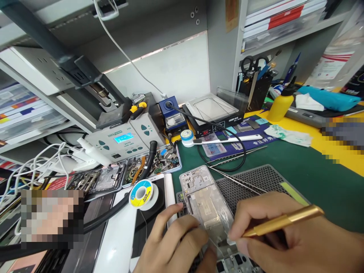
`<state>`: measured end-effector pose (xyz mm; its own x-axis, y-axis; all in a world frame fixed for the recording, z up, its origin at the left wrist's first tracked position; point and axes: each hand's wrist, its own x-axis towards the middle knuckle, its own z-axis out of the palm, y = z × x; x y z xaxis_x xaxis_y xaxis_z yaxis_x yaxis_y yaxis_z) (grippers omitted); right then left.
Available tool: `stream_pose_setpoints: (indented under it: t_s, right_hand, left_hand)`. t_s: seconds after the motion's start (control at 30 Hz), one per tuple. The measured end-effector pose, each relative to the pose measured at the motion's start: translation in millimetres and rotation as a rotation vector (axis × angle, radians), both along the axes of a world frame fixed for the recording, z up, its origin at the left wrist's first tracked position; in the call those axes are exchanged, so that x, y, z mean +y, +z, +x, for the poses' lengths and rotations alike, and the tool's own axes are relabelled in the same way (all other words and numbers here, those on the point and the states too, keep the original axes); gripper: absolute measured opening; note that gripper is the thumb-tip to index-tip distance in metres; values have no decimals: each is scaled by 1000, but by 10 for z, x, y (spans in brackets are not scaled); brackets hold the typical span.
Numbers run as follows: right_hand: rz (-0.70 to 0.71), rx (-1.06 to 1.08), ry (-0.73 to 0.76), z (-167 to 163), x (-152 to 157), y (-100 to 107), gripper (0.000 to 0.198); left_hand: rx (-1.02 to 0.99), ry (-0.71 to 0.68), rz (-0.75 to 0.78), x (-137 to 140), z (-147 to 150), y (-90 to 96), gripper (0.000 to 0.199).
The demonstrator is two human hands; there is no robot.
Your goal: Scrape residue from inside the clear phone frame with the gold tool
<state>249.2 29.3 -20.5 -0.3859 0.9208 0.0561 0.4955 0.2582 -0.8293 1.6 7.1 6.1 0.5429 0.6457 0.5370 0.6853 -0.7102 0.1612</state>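
Note:
A phone frame (pixel 207 201), stripped to its bare metal inside, lies at a slant on the mat. My left hand (pixel 176 242) grips its lower left side, the fingers bent along the edge and the thumb near the bottom. Between the fingers of my right hand (pixel 273 227) is a gold pen-shaped tool (pixel 287 220), its tip hidden near the frame's right edge. A clear, crinkled film-like strip (pixel 227 222) shows by my right fingertips; I cannot tell whether they pinch it. Below, another metal phone part (pixel 236 263) is partly covered by my hands.
Left of the frame, a solder spool (pixel 141 194) sits on phones. Behind are a hot-air station (pixel 122 140), a parts tray (pixel 165 163) and a heating plate (pixel 213 110). A black cable loops near a white-handled brush (pixel 227 139). Thin metal rods (pixel 239 180) cross the perforated mat (pixel 256 182).

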Motion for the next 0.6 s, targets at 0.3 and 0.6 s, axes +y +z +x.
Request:
stream_pose_setpoints:
  t_s: [0.3,0.6]
  right_hand:
    - [-401,195,190,-1,129,300,13]
    - [-464,346,123,12,227,239,9]
  left_hand:
    - [189,-72,48,169,193,230,14]
    - [300,-75,-150,37,224,279,19]
